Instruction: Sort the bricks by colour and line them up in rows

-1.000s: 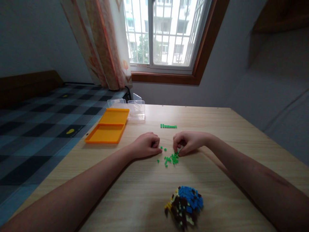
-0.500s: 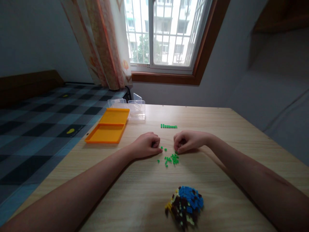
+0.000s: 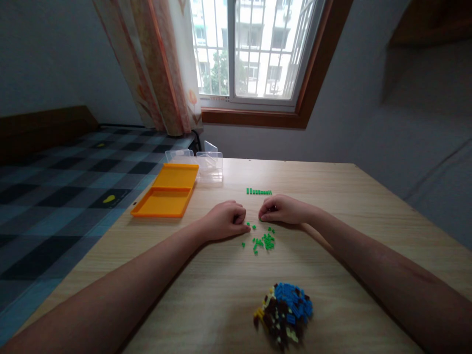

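Green bricks (image 3: 264, 241) lie just beside the right hand (image 3: 282, 210), its grip pinched narrow.

**Curled fingers hide what they hold**

The left hand (image 3: 224, 222) and the right hand (image 3: 282, 210) lie knuckles-up with fingers tucked under, so whether either pinches one of the green pieces (image 3: 263, 241) cannot be told. Those pieces are too small to show their shape. Both forearms run off the lower corners. The mixed pile (image 3: 283, 309) is blurred.

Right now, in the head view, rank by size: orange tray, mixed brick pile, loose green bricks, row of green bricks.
orange tray and mixed brick pile: alike; the pile is nearer
loose green bricks
row of green bricks
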Tool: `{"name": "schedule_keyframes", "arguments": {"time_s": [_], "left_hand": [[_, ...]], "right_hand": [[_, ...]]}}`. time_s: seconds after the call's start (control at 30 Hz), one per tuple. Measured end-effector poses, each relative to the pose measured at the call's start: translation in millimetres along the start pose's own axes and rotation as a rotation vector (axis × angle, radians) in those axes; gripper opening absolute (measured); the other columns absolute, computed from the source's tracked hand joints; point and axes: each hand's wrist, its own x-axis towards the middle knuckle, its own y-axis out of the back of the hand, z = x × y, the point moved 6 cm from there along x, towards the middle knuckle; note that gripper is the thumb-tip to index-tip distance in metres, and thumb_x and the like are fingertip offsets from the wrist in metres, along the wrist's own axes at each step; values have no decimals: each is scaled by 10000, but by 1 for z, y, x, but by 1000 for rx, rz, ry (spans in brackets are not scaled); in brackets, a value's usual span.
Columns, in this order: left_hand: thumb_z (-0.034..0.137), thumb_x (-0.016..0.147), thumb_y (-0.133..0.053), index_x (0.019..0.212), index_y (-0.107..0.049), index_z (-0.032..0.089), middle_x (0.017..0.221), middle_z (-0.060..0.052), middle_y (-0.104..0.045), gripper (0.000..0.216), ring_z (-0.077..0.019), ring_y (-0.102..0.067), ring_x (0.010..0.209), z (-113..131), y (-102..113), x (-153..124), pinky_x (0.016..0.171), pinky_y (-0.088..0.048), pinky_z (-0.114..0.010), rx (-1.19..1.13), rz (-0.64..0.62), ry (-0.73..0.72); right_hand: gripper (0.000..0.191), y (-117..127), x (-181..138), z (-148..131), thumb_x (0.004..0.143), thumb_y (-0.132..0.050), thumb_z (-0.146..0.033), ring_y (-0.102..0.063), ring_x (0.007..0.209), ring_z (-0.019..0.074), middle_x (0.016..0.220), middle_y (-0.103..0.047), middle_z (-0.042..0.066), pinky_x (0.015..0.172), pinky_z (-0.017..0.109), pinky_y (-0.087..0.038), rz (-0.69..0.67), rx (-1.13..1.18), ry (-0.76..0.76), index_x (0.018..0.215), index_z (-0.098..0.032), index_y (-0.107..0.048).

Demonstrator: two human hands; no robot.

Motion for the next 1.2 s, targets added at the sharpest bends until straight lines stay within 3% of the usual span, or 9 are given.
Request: {"name": "schedule_keyframes", "arguments": {"time_s": [0.2,0.37,0.5,0.63,0.83,1.07,1.2], "left_hand": [[306,757,-691,594,-421,195,611,29,-492,334,-155,-452,689,0,0,0,652,-326,-275,-6,0,0],[293,754,-708,588,-412,192,609,32,-490,354,-151,-444,682,0,0,0,638,-309,-273,-11,-2,1],[300,751,-714,588,-418,192,603,34,-480,355,-151,-444,681,-2,-1,0,635,-304,-271,-5,1,9],[294,750,-716,584,-413,192,598,35,-477,361,-151,-442,680,-2,-1,0,636,-304,-268,-15,3,13],[284,746,-720,586,-409,191,597,36,-476,362,-151,-439,680,-2,0,0,638,-305,-265,-21,10,12],[280,746,-718,591,-417,191,597,38,-474,350,-151,-443,678,-4,-2,0,634,-304,-263,-20,7,8],[275,747,-721,589,-408,189,604,36,-482,362,-148,-445,676,-3,-1,0,640,-305,-263,-10,7,13]], "right_hand": [[299,0,-2,-2,884,-655,-401,-491,659,125,733,-606,7,603,252,-349,65,-24,-10,1048,-172,-753],[544,1,-11,-7,834,-711,-438,-496,715,129,804,-549,-1,631,251,-390,-147,129,-27,1277,-146,-594],[762,3,-20,-22,761,-771,-386,-515,786,144,902,-544,15,683,258,-412,-259,2,-41,1421,-157,-467],[759,1,-24,-37,733,-777,-356,-494,732,153,828,-545,2,659,271,-391,-263,-207,-39,1405,-165,-483],[843,-1,-25,-41,683,-812,-353,-514,785,176,861,-558,16,703,284,-412,-245,-244,-39,1429,-163,-467],[916,3,-28,-21,689,-807,-268,-513,750,131,912,-523,-7,650,246,-414,-327,-91,-68,1497,-230,-378],[714,8,-24,-5,739,-726,-192,-504,740,122,872,-520,-15,639,242,-404,-247,54,-60,1395,-199,-443]]}}
